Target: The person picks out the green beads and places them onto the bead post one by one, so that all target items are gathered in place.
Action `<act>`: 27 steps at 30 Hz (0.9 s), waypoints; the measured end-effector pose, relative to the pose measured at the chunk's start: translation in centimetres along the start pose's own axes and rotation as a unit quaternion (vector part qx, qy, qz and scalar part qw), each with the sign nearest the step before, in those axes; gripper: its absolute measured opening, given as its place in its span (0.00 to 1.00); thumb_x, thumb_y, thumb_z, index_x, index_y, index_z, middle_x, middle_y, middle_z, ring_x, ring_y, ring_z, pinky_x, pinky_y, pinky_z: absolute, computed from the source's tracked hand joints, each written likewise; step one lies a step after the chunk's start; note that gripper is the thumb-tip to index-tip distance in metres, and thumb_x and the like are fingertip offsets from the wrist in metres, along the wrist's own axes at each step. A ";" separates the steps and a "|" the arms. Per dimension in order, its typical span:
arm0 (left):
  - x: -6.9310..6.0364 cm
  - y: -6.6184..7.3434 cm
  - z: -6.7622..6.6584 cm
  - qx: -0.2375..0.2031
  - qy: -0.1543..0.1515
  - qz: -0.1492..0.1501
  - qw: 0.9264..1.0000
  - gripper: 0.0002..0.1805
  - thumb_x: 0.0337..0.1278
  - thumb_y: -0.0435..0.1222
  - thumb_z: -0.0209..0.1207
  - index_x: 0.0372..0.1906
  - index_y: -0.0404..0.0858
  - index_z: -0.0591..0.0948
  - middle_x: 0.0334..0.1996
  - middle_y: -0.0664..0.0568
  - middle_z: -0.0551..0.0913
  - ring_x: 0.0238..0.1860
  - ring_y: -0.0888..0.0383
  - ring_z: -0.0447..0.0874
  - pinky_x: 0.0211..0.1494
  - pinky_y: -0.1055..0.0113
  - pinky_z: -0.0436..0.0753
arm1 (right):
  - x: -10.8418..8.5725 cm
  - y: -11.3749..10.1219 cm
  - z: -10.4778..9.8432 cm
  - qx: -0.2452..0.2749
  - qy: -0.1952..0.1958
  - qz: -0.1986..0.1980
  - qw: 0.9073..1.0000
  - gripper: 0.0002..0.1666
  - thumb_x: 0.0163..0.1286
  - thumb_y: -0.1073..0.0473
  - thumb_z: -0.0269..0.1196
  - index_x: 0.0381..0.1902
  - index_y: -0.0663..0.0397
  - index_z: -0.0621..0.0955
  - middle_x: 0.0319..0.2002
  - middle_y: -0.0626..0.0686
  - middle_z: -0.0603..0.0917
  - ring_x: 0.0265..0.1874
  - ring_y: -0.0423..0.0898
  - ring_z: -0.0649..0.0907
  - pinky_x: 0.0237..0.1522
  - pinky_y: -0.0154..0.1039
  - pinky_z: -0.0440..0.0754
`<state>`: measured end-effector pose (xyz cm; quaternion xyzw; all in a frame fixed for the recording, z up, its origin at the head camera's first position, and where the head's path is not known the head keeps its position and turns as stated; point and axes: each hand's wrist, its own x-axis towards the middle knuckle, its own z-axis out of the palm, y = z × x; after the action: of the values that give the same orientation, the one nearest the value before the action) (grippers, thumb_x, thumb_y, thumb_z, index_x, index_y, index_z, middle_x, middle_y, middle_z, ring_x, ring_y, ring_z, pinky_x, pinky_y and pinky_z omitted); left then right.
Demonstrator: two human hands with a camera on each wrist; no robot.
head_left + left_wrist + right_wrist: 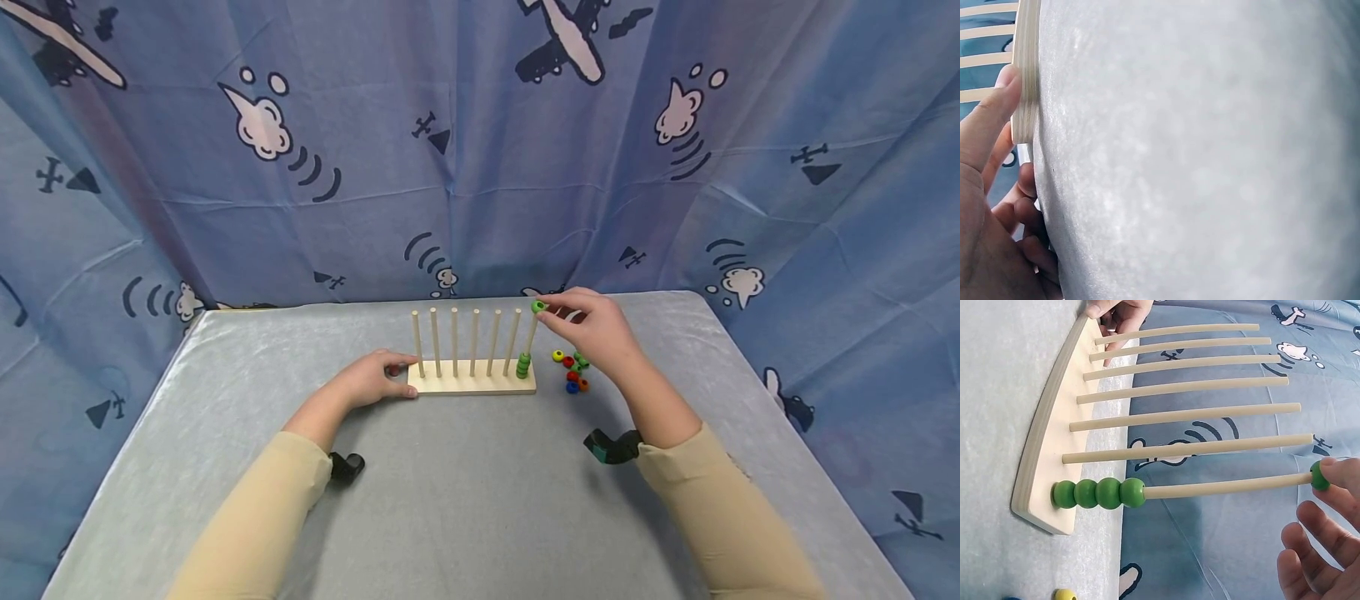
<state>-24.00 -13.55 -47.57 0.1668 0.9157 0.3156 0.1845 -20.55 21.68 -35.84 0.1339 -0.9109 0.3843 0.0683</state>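
A wooden peg board [472, 383] with several upright pegs stands on the table. My left hand [372, 377] grips its left end, thumb on the front edge and fingers behind, as the left wrist view also shows. Green beads [1109, 493] are stacked at the foot of the rightmost peg [1229, 485]. At that peg's tip, my right hand [592, 325] pinches another green bead [1319, 475] between thumb and index finger. In the right wrist view this bead sits at the peg's end; its other fingers hang loosely curled below. The remaining pegs [1191, 450] carry no beads.
Loose beads lie right of the board, under my right hand: a yellow bead [557, 356], a blue bead [572, 387], an orange bead [584, 385], plus red and green ones. The grey cloth-covered table [465, 500] ends at a blue patterned curtain [480, 167] behind.
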 end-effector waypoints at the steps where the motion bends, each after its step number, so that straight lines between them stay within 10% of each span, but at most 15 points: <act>1: 0.0 0.0 0.0 0.001 0.000 0.000 1.000 0.37 0.51 0.49 0.73 0.67 0.43 0.77 0.42 0.49 0.75 0.44 0.53 0.70 0.48 0.58 0.69 | 0.0 0.0 0.0 -0.001 -0.001 0.001 1.000 0.18 0.69 0.51 0.67 0.55 0.47 0.86 0.41 0.48 0.83 0.42 0.45 0.79 0.44 0.44 0.79; 27: -0.2 0.2 -0.2 0.007 0.000 0.006 1.000 0.35 0.52 0.48 0.72 0.66 0.43 0.78 0.42 0.49 0.75 0.45 0.53 0.71 0.49 0.57 0.69 | -0.6 2.4 2.1 -0.011 -0.048 0.048 0.998 0.20 0.68 0.51 0.67 0.55 0.51 0.85 0.47 0.51 0.84 0.42 0.48 0.80 0.44 0.46 0.80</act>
<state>-23.82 -13.58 -47.24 0.1734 0.9170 0.3102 0.1810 -20.69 21.86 -39.11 0.1075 -0.9228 0.3700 0.0079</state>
